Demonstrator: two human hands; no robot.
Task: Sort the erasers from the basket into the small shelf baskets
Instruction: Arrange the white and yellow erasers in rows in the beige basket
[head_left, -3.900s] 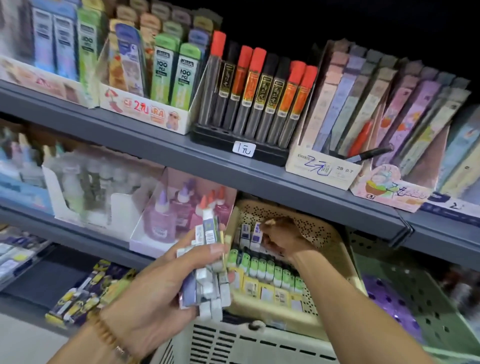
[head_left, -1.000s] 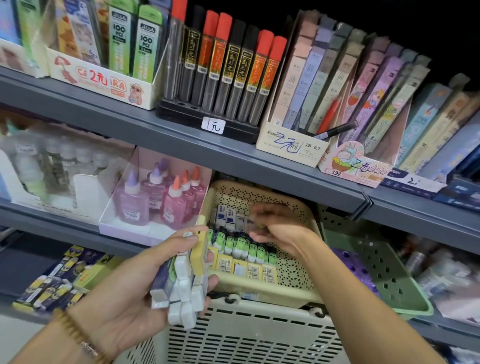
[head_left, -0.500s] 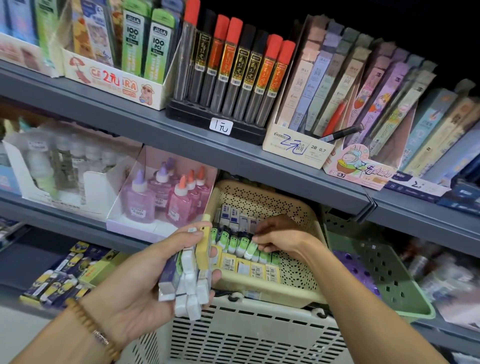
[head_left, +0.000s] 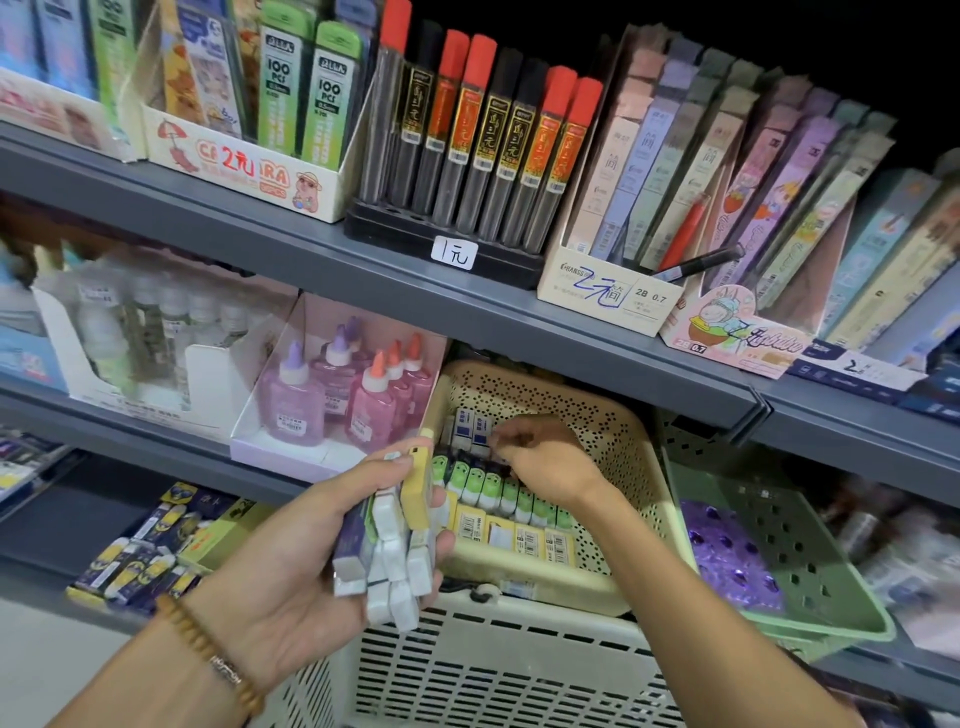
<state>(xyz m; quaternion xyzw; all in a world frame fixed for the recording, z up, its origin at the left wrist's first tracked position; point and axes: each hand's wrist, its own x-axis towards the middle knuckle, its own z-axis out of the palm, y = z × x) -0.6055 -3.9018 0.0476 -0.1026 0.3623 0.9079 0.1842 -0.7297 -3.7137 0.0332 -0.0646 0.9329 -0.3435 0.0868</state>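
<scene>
My left hand (head_left: 291, 582) is shut on a bundle of erasers (head_left: 395, 540), white, purple-sleeved and one yellow, held upright in front of the shelf. My right hand (head_left: 545, 462) reaches into the cream perforated shelf basket (head_left: 623, 467), fingertips down at the back rows of erasers; what the fingers pinch is hidden. In that basket stand a row of blue-and-white erasers (head_left: 470, 431), a row of green-and-white erasers (head_left: 493, 491) and a front row of yellow erasers (head_left: 519, 535). The large white slotted basket (head_left: 493, 670) sits below both hands.
A green shelf basket (head_left: 810, 571) with purple items stands to the right. Pink and purple glue bottles (head_left: 337, 400) in a white box stand to the left. The grey upper shelf (head_left: 363, 260) carries lead tubes and pencil boxes. Packs of yellow-and-blue erasers (head_left: 156, 551) lie lower left.
My right hand has shifted from the green row toward the back rows of the cream basket. My left hand holds the same bundle, nearly unmoved.
</scene>
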